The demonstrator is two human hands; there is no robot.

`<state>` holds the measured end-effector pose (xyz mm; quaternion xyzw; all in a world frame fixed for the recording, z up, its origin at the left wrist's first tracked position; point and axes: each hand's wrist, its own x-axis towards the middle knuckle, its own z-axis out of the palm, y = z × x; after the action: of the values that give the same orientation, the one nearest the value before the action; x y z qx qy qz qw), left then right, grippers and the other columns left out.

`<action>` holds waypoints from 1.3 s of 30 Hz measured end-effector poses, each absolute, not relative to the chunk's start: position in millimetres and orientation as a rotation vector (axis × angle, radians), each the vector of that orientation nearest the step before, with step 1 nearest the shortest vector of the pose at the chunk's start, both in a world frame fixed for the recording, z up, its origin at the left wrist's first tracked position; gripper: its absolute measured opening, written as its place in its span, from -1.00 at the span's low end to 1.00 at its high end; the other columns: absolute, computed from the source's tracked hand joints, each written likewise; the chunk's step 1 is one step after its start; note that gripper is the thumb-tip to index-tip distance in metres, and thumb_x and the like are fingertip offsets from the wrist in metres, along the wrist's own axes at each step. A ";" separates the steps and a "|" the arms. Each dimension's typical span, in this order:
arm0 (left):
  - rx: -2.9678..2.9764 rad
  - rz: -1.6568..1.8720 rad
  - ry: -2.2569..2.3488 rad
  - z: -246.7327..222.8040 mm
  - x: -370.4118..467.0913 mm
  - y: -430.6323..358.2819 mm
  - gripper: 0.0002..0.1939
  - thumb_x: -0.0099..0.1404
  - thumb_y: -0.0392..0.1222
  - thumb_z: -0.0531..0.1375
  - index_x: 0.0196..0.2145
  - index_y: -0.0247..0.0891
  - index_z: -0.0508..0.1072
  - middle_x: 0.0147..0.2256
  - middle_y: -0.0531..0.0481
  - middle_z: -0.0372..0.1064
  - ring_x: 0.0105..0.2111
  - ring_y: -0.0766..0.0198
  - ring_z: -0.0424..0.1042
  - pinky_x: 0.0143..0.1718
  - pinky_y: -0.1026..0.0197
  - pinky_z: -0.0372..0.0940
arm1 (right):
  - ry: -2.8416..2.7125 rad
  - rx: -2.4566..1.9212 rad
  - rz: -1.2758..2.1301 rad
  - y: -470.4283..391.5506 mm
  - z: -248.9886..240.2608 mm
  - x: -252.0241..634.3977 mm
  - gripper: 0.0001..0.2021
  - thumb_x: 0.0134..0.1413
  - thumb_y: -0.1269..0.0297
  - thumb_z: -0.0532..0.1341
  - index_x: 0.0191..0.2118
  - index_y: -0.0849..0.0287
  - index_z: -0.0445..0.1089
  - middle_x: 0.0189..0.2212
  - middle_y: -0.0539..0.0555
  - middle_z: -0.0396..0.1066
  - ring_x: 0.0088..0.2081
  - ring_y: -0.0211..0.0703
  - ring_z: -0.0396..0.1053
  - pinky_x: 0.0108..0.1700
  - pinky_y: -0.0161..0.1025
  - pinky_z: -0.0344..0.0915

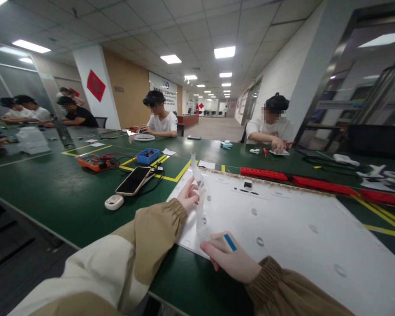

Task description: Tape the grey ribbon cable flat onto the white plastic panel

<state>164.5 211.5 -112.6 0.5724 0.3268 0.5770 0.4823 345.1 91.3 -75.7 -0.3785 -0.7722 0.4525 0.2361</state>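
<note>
A long, pale ribbon cable (200, 210) runs upright over the left part of a large white panel (289, 224), which lies on the green table. Its lower end, with a blue tab, lies across my right hand (232, 259), whose thumb and fingers pinch the cable near the panel's front edge. Farther up, my left hand (188, 195) is beside the cable with its fingers curled at it; whether they grip it is hard to tell. The panel has several small round marks and dark slots near its far edge.
Left on the green table (52, 188) are a phone (135, 180), a white oval case (114, 202), an orange multimeter (94, 163) and a blue bin (148, 156). Red strips (322, 184) lie behind the panel. Several people sit around, two of them across the table.
</note>
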 end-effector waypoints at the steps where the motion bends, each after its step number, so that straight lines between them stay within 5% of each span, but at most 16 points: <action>1: 1.421 1.396 0.815 -112.9 165.6 210.8 -0.01 -0.11 -0.39 0.15 0.26 -0.01 -0.12 -0.24 0.04 0.23 -0.53 0.46 0.32 -0.54 0.38 0.25 | -2.133 -1.040 1.226 91.7 -75.7 345.4 -0.53 0.10 0.07 0.06 -0.76 0.15 0.12 -0.75 -0.05 0.17 -0.65 -0.32 0.17 -0.58 -0.36 0.07; 14: 1.880 1.330 0.969 -114.8 169.4 199.6 -0.25 0.05 -0.40 0.14 0.20 -0.07 0.13 -0.11 -0.04 0.24 -0.27 0.36 0.29 -0.42 0.40 0.22 | -2.283 -0.901 1.125 92.8 -68.9 348.0 -0.59 0.16 0.16 0.02 -0.65 0.19 0.29 -0.75 -0.04 0.19 -0.64 -0.29 0.20 -0.56 -0.37 0.12; 19: 2.012 1.285 1.007 -101.5 169.1 192.4 -0.61 0.06 -0.34 0.15 -0.11 -0.20 0.47 -0.20 -0.06 0.29 -0.27 0.29 0.33 -0.43 0.38 0.24 | -2.301 -0.928 1.043 93.2 -76.3 349.9 -0.69 0.08 0.14 0.15 -0.59 0.20 0.32 -0.67 -0.05 0.26 -0.59 -0.30 0.20 -0.50 -0.36 0.14; 23: 1.856 1.400 1.043 -98.6 169.0 191.0 -0.78 0.05 -0.30 0.21 -0.28 -0.25 0.50 -0.27 -0.05 0.34 -0.31 0.28 0.35 -0.46 0.37 0.22 | -2.295 -0.915 1.095 95.0 -86.5 349.6 -0.75 -0.04 0.12 0.26 -0.50 0.22 0.38 -0.58 -0.01 0.33 -0.51 -0.25 0.26 -0.44 -0.34 0.18; 33: 1.320 1.519 0.782 -101.9 168.2 206.2 -0.49 -0.07 0.19 0.34 -0.42 -0.30 0.31 -0.56 0.09 0.27 -0.54 0.36 0.36 -0.51 0.31 0.29 | -1.872 -0.944 1.187 112.2 -92.7 344.9 -0.81 0.05 0.21 0.15 -0.34 0.24 0.39 -0.49 0.01 0.34 -0.40 -0.21 0.29 -0.32 -0.27 0.22; 39: 1.351 1.487 0.754 -102.5 171.0 202.4 -0.41 -0.07 0.30 0.28 -0.42 -0.33 0.31 -0.52 0.04 0.35 -0.63 0.42 0.33 -0.56 0.33 0.24 | -1.486 -0.991 1.266 127.1 -102.5 348.0 -0.55 -0.13 0.11 0.26 -0.10 0.22 0.28 -0.45 0.01 0.32 -0.40 -0.17 0.30 -0.39 -0.23 0.27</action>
<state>171.0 202.4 -102.5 0.5532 0.3085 0.6089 0.4775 348.0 127.1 -102.5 -0.4025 -0.6032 0.5138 0.4585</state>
